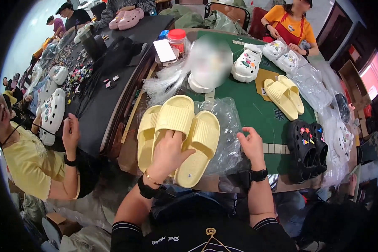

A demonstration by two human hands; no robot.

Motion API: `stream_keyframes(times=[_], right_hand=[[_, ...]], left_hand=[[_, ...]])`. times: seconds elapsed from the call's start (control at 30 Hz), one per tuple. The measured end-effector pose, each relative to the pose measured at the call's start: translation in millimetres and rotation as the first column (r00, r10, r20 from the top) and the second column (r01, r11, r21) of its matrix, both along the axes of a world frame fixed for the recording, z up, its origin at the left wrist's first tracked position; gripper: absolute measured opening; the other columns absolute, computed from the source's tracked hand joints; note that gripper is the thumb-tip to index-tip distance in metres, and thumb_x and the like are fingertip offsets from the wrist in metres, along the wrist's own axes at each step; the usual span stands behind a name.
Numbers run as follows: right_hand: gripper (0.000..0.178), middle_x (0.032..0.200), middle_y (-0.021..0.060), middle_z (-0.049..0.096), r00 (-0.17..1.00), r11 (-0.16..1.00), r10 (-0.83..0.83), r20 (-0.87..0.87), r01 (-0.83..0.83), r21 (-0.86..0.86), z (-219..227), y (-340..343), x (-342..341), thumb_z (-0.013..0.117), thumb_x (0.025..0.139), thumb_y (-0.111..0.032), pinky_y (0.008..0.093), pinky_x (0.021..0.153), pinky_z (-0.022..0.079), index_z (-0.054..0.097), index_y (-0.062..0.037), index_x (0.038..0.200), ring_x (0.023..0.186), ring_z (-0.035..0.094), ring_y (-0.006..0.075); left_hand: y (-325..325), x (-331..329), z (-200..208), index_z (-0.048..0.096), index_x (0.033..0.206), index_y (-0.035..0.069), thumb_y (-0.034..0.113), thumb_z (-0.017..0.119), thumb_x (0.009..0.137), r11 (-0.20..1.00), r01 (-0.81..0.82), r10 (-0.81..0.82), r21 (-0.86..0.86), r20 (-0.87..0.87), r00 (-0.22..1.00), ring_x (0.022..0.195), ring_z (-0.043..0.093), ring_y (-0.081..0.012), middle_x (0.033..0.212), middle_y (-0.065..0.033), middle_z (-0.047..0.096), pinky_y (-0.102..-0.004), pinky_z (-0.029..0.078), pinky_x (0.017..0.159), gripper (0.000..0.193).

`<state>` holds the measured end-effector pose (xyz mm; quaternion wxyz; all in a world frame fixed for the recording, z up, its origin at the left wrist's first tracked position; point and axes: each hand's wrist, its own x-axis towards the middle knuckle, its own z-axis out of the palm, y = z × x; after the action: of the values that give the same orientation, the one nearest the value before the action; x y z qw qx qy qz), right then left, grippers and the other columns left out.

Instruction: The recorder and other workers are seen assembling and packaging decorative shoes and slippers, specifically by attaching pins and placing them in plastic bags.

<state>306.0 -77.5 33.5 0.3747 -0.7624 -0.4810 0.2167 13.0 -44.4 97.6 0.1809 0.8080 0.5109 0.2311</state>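
Note:
My left hand (pixel 170 155) has its fingers under the ribbed strap of a pale yellow slide sandal (pixel 174 119) and grips it. That slide overlaps two more: one yellow slide (pixel 148 130) on its left and another yellow slide (pixel 203 151) on its right, by my left thumb. Beneath and beside them spreads a clear plastic bag (pixel 227 140). My right hand (pixel 252 145) is apart from the slides, just right of the bag, with loosely bent fingers and nothing visible in it. Farther right, a pair of yellow slides (pixel 283 96) lies on the green table mat (pixel 256 111).
Black clogs (pixel 304 147) with charms stand at the right edge. White clogs (pixel 246 63), a red-lidded jar (pixel 177 40) and a phone (pixel 164 51) are at the back. A co-worker (pixel 38 164) sits close on the left; another person (pixel 294 27) works across the table.

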Motion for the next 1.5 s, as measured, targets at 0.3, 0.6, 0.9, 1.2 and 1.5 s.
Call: stream_keyframes(times=[0.3, 0.6, 0.9, 1.2, 1.5], right_hand=[[0.028, 0.054, 0.0041, 0.052, 0.977, 0.965, 0.213, -0.031, -0.205, 0.164, 48, -31, -65, 0.074, 0.083, -0.022, 0.0288, 0.048, 0.039, 0.064, -0.0037, 0.103, 0.049, 0.049, 0.0114], [0.032, 0.061, 0.0104, 0.060, 0.944, 0.943, 0.317, 0.089, -0.324, 0.071, 42, -24, -105, 0.072, 0.082, -0.027, 0.0385, 0.051, 0.046, 0.062, -0.0040, 0.101, 0.054, 0.061, 0.0276], [0.055, 0.072, 0.0177, 0.065, 0.927, 0.975, 0.220, 0.303, -0.213, -0.058, 24, -9, -95, 0.068, 0.081, -0.016, 0.0465, 0.058, 0.049, 0.046, -0.0084, 0.130, 0.066, 0.065, 0.0379], [0.057, 0.093, 0.0191, 0.068, 0.935, 0.941, 0.221, 0.278, -0.280, 0.191, 44, 0, -110, 0.064, 0.075, -0.007, 0.0432, 0.063, 0.053, 0.051, -0.0107, 0.130, 0.073, 0.067, 0.0364], [0.064, 0.074, 0.0153, 0.064, 0.897, 0.933, 0.346, 0.277, -0.359, -0.005, 28, 7, -125, 0.072, 0.076, -0.018, 0.0417, 0.060, 0.051, 0.046, -0.0057, 0.134, 0.066, 0.065, 0.0328]], left_hand=[[2, -4, -10, 0.064, 0.091, 0.004, 0.022, 0.075, 0.078, 0.999, 0.014, -0.019, 0.049, 0.106, 0.994, 0.076, 0.064, -0.0318, 0.083, -0.0140, 0.064, -0.0415, 0.052, 0.068, 0.025], [-5, 13, -23, 0.063, 0.086, 0.003, 0.026, 0.073, 0.083, 0.991, -0.111, 0.100, 0.069, 0.151, 0.984, 0.065, 0.065, -0.0309, 0.072, -0.0131, 0.065, -0.0390, 0.051, 0.058, 0.025], [-15, -29, -2, 0.062, 0.098, 0.004, 0.018, 0.074, 0.079, 0.931, -0.216, 0.160, 0.294, 0.201, 0.966, 0.085, 0.060, -0.0333, 0.091, -0.0147, 0.060, -0.0404, 0.048, 0.074, 0.026], [-26, -57, -27, 0.054, 0.119, -0.001, -0.003, 0.060, 0.084, 0.931, -0.364, 0.320, -0.024, 0.532, 0.784, 0.077, 0.058, -0.0255, 0.094, -0.0137, 0.056, -0.0356, 0.049, 0.068, 0.036], [-37, -82, -44, 0.052, 0.121, -0.002, 0.001, 0.064, 0.082, 0.936, -0.352, 0.324, -0.005, 0.404, 0.856, 0.079, 0.059, -0.0292, 0.099, -0.0175, 0.056, -0.0367, 0.050, 0.068, 0.041]])
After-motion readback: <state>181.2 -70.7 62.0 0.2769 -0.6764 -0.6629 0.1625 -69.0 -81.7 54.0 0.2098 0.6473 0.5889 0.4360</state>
